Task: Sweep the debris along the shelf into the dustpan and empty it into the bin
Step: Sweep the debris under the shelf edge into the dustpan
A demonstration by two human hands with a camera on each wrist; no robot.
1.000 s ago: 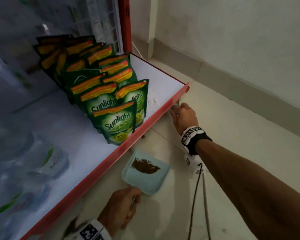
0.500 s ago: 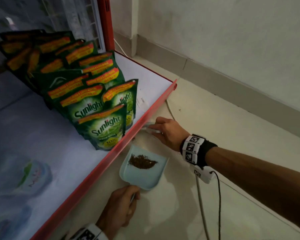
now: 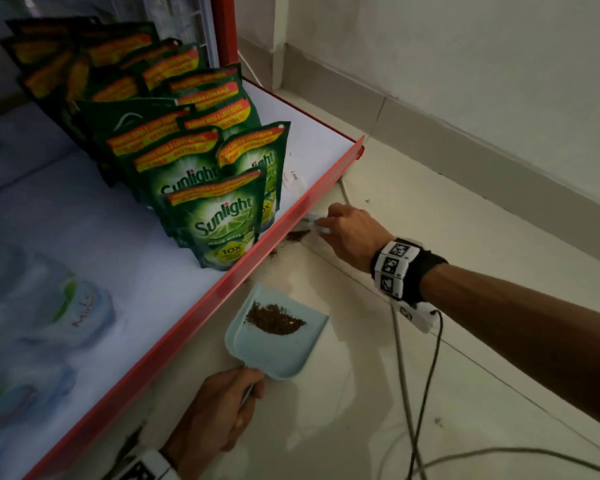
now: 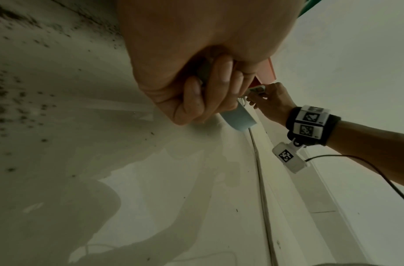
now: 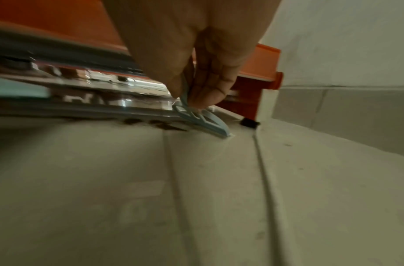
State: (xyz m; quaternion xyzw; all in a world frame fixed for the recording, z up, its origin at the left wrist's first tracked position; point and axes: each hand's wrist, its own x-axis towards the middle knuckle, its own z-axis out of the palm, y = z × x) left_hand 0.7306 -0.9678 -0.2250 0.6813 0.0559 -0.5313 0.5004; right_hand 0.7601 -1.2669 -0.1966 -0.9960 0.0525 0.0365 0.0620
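A light blue dustpan lies on the tiled floor against the shelf's red front edge, with a pile of brown debris inside it. My left hand grips its handle; in the left wrist view the fingers curl round the handle above the dustpan. My right hand pinches a small light blue brush at the foot of the shelf edge. Loose brown debris lies beside the brush. In the right wrist view the brush touches the floor next to the debris.
Green Sunlight pouches stand in rows on the white shelf, close to its edge. Blurred water bottles fill the shelf's left part. Cables trail over the floor on the right. A tiled skirting runs along the far wall.
My right hand swept the brush from near the shelf corner toward the dustpan, then drew back a little. Loose debris now shows by the brush. The dustpan has stayed put.
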